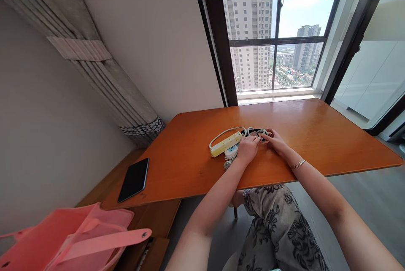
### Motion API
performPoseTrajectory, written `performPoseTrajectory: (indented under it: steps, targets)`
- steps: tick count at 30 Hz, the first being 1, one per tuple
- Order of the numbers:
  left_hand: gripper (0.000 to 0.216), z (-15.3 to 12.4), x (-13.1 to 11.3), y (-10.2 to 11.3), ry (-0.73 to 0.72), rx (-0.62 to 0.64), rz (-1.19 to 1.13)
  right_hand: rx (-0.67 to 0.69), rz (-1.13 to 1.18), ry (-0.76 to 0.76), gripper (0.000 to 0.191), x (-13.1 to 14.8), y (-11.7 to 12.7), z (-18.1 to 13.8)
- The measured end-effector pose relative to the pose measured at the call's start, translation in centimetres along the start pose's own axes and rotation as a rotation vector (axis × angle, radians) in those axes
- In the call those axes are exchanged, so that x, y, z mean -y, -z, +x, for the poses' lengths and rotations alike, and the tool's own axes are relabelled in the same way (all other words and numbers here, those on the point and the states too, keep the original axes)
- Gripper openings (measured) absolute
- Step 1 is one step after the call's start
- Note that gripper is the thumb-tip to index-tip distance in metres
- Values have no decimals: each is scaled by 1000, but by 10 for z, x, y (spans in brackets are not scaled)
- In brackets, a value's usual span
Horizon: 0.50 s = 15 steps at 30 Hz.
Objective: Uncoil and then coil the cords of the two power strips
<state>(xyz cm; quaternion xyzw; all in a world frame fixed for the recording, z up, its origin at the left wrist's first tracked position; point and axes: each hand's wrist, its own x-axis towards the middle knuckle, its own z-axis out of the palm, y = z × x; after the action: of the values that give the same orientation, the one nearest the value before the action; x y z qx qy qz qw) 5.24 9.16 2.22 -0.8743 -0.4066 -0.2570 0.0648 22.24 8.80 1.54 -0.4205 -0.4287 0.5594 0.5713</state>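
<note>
Both hands are over a tangle of white and black cables (249, 131) on the wooden table (190, 178). My left hand (248, 148) has its fingers closed on the cables at the near side. My right hand (276, 141) pinches the cables from the right, thumb and fingers close together. Left of the hands lies a yellow power strip (226, 144), with a white cord (221, 134) curving up behind it. A smaller white power strip (232, 152) with blue on it is partly hidden by my left hand. A greyish round piece (227, 164) lies nearest the table's front edge.
A black tablet (134, 179) lies on the table's left end. Below it, at the lower left, is a pink bag (79, 233) with a strap. The window (276, 43) is behind the table, and a curtain (107, 77) hangs at the left.
</note>
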Motion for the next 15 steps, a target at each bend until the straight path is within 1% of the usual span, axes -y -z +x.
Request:
performPoseTrajectory:
  steps: [5, 11, 15]
  targets:
    - [22, 0, -2, -2, 83, -28, -8, 9, -43, 37, 54, 3, 1, -2]
    - [17, -2, -4, 3, 176, 25, -7, 43, -151, 127, 59, 2, 1, 2]
    - [14, -2, -3, 2, 159, 33, -8, 43, -194, 160, 61, -3, 1, 6]
